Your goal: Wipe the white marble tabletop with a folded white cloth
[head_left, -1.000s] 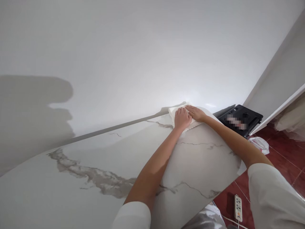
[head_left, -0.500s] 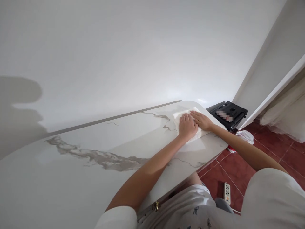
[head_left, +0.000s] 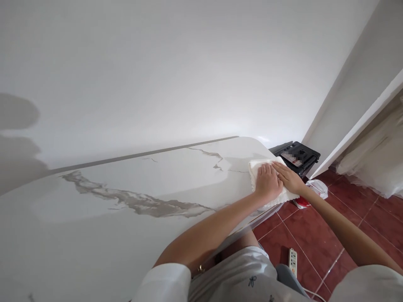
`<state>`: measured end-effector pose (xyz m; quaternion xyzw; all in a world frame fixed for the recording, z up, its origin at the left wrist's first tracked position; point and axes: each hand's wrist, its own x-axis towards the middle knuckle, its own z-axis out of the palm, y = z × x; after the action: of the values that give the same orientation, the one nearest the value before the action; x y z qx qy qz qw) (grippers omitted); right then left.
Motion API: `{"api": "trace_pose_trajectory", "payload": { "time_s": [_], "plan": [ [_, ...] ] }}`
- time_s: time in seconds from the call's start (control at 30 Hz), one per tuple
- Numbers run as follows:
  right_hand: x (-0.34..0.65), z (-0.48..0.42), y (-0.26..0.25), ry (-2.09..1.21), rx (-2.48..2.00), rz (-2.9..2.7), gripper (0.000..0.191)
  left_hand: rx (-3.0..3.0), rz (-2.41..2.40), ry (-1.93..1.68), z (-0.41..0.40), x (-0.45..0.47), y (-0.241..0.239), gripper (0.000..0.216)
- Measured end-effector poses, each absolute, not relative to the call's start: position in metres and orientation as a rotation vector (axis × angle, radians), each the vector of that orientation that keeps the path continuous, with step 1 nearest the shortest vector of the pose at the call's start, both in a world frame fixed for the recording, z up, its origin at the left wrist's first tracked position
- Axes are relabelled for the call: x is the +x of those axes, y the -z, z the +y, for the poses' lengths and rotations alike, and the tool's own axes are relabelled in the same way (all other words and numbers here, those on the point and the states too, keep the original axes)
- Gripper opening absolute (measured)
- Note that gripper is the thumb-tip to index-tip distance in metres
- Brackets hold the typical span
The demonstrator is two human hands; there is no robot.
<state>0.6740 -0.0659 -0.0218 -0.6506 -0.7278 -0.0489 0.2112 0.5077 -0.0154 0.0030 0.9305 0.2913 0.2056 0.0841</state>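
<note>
A folded white cloth (head_left: 258,167) lies on the right end of a white marble-patterned table (head_left: 151,184), near its front edge. My left hand (head_left: 267,183) rests flat on the cloth with fingers stretched out. My right hand (head_left: 288,177) lies flat beside it on the same cloth, fingers extended and touching the left hand. Both hands press the cloth down against the tabletop.
A white wall rises behind the table. A black case (head_left: 296,155) sits on the red tiled floor (head_left: 346,214) beyond the table's right end, with a white and red bag (head_left: 311,191) next to it. A white power strip (head_left: 292,259) lies on the floor below.
Both hands have slid the cloth from the table's far right corner toward the front right edge. The view has shifted, showing more floor.
</note>
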Motion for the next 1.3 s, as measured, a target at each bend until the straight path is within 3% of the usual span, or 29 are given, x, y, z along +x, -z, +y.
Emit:
{"api": "trace_pose_trajectory", "payload": {
  "time_s": [0.33,0.73,1.3],
  "plan": [
    [0.724,0.01,0.022,0.164,-1.866,-2.013,0.056,2.753,0.807,-0.675,0.063,0.559,-0.002,0.051],
    [0.712,0.139,0.007,0.04,-2.064,-1.93,0.053,2.704,0.927,-0.678,0.182,0.565,0.003,0.05],
    [0.589,0.2,-0.004,0.14,-2.073,-2.036,0.052,2.795,1.096,-0.663,0.239,0.457,0.002,0.042]
  ]
}}
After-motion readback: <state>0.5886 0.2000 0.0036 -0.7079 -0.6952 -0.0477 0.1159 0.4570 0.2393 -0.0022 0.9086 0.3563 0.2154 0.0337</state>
